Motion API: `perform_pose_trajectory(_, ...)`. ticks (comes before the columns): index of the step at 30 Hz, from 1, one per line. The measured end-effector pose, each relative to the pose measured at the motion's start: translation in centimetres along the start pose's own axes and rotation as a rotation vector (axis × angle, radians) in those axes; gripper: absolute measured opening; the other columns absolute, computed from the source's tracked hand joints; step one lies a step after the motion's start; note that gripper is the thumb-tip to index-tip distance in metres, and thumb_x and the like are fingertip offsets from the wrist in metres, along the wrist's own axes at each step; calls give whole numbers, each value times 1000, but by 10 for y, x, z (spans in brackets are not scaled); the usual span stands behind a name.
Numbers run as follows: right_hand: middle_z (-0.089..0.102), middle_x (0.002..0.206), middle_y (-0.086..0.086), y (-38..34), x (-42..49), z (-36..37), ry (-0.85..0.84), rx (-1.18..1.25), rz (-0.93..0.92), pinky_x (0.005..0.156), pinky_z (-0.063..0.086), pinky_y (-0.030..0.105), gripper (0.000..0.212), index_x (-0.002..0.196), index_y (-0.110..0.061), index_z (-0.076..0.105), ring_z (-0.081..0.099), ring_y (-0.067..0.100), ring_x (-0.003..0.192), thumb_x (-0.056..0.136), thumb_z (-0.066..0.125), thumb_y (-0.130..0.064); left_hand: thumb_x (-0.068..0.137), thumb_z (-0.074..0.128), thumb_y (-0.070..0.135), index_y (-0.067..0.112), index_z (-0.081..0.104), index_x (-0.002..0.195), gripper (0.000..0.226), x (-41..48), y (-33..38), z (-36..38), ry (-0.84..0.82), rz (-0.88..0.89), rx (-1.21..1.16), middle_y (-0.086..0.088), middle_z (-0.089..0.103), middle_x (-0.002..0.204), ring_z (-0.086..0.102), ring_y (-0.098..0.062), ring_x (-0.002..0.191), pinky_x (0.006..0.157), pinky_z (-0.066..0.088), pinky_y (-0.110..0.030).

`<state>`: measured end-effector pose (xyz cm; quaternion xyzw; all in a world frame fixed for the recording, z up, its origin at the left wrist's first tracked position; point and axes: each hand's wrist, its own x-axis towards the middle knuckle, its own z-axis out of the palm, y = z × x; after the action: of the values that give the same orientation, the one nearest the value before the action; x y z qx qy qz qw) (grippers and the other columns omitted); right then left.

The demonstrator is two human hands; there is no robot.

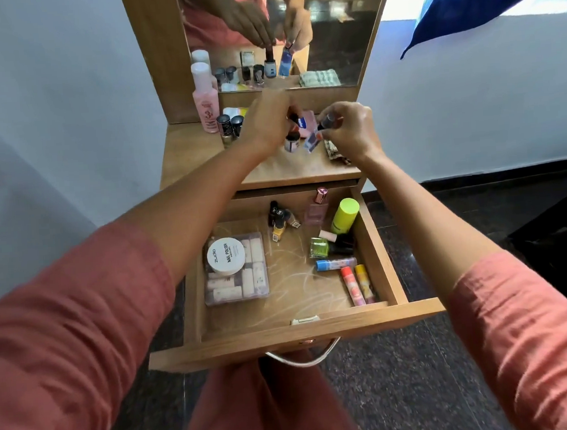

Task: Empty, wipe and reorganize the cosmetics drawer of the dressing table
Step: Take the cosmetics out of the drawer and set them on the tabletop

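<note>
The wooden drawer (284, 340) stands pulled out below the tabletop (190, 154). Inside lie a white nail polish remover jar (226, 255) on a clear box (236, 285), a neon green bottle (344, 215), a pink perfume bottle (317, 209), a green polish bottle (319, 247) and several lip balm sticks (356, 285). Over the tabletop, my left hand (266, 125) pinches the dark cap of a small white-labelled bottle (292, 143). My right hand (350, 129) grips a small blue-labelled bottle (313, 138) by its cap.
A pink lotion bottle (205, 99) and several dark-capped polish bottles (230, 126) stand at the tabletop's back left. A folded patterned cloth (335, 152) lies under my right hand. The mirror (329, 27) rises behind. Dark floor (420, 373) surrounds the table.
</note>
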<state>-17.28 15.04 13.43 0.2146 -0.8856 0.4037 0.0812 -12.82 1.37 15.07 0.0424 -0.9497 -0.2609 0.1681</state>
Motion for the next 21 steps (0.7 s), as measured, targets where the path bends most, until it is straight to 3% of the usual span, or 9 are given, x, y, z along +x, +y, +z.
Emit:
perform_pose_trajectory(2, 57, 85, 3, -1, 12, 5, -1, -1, 7, 64, 49, 16, 20, 93, 3, 67, 55, 12, 77, 73, 68, 6, 83, 60, 0, 8, 65, 109, 27, 12, -2, 2, 11, 50, 75, -12, 68, 108, 63, -24, 100, 89, 51, -37)
perform_pose_trajectory(5, 57, 86, 3, 0, 26, 15, -16, 3, 25, 57, 45, 8, 21, 93, 1, 67, 55, 10, 76, 74, 65, 9, 84, 59, 2, 9, 67, 106, 25, 24, -8, 9, 1, 66, 174, -14, 67, 107, 60, -29, 103, 92, 49, -40)
perform_pose_trajectory(8, 58, 85, 3, 3, 34, 26, -41, -7, 35, 57, 46, 13, 23, 94, -1, 67, 55, 11, 75, 74, 62, 10, 85, 58, 6, 12, 67, 108, 25, 33, -16, 15, -2, 83, 263, -12, 68, 107, 57, -28, 106, 98, 41, -39)
perform_pose_trajectory(11, 58, 85, 2, 3, 39, 33, -42, -16, 20, 67, 49, 20, 24, 97, -1, 65, 55, 11, 77, 78, 55, 11, 86, 56, 7, 15, 67, 108, 26, 37, -21, 17, 8, 81, 335, -9, 68, 107, 50, -27, 112, 99, 27, -38)
perform_pose_trajectory(14, 59, 85, 3, 3, 43, 37, -64, 4, -5, 73, 51, 25, 26, 97, -1, 64, 56, 12, 77, 79, 50, 12, 86, 55, 7, 16, 66, 109, 26, 40, -23, 18, 14, 70, 371, -9, 67, 108, 48, -28, 114, 101, 24, -39)
perform_pose_trajectory(18, 60, 86, 3, 4, 46, 37, -79, 48, 23, 77, 52, 23, 26, 98, 1, 63, 56, 7, 71, 81, 49, 12, 86, 55, 6, 16, 66, 109, 28, 41, -23, 19, 22, 27, 347, -8, 66, 110, 46, -27, 117, 100, 24, -39)
perform_pose_trajectory(21, 60, 87, 4, 5, 44, 37, -72, 68, 27, 69, 51, 13, 28, 103, 2, 62, 57, 7, 73, 83, 46, 11, 86, 54, 5, 14, 66, 109, 27, 40, -23, 18, 34, -5, 320, -8, 66, 110, 46, -27, 117, 99, 26, -38)
